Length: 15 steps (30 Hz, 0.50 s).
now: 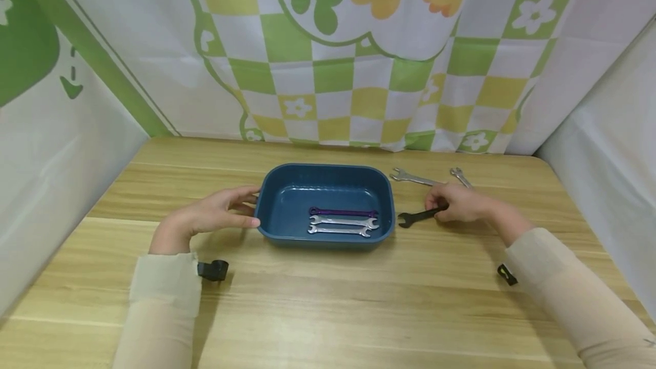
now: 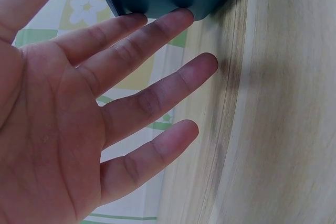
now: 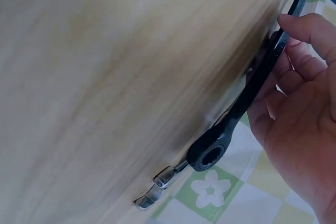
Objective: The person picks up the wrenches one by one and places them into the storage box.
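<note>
A blue plastic bin (image 1: 325,242) stands mid-table with a purple wrench (image 1: 343,212) and two silver wrenches (image 1: 344,221) lying side by side in it. My left hand (image 1: 217,212) is at the bin's left side, fingers spread and nearly straight, fingertips right at the wall; the left wrist view shows the open palm (image 2: 52,129). Right of the bin, my right hand (image 1: 458,204) pinches a black combination wrench (image 1: 417,217) between thumb and fingers. Its open end points at the bin, and its ring end (image 3: 210,153) shows in the right wrist view.
Behind my right hand, a silver open-end wrench (image 1: 412,178) and a smaller silver wrench (image 1: 460,176) lie on the wooden table (image 1: 328,312). A checkered, flowered curtain (image 1: 353,73) hangs along the back edge, with white cloth at both sides.
</note>
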### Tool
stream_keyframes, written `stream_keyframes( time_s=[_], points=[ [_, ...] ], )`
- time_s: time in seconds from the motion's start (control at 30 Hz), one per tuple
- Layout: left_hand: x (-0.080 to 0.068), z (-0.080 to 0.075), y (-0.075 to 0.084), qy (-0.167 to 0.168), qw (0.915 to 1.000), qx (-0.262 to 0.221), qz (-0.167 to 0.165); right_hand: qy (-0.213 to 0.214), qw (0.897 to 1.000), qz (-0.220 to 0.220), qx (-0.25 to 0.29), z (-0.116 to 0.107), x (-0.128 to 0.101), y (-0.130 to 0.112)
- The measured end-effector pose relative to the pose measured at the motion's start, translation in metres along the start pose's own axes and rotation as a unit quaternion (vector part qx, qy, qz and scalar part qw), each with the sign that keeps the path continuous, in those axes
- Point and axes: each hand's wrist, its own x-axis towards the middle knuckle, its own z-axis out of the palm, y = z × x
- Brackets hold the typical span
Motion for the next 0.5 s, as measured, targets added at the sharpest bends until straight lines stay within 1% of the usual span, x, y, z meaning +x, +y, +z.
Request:
stream_keyframes(
  time_s=[0.27,0.5],
  points=[
    [-0.0008,0.0004,-0.0006,0.000,1.0000,0.005,-0.003,-0.015,0.999,-0.017,0.033,-0.0018,-0.0032,0.0025],
    [-0.0010,0.0001,-0.0008,-0.002,1.0000,0.003,0.001,-0.026,0.998,-0.009,0.061,-0.0037,-0.0067,0.0021]
  ],
)
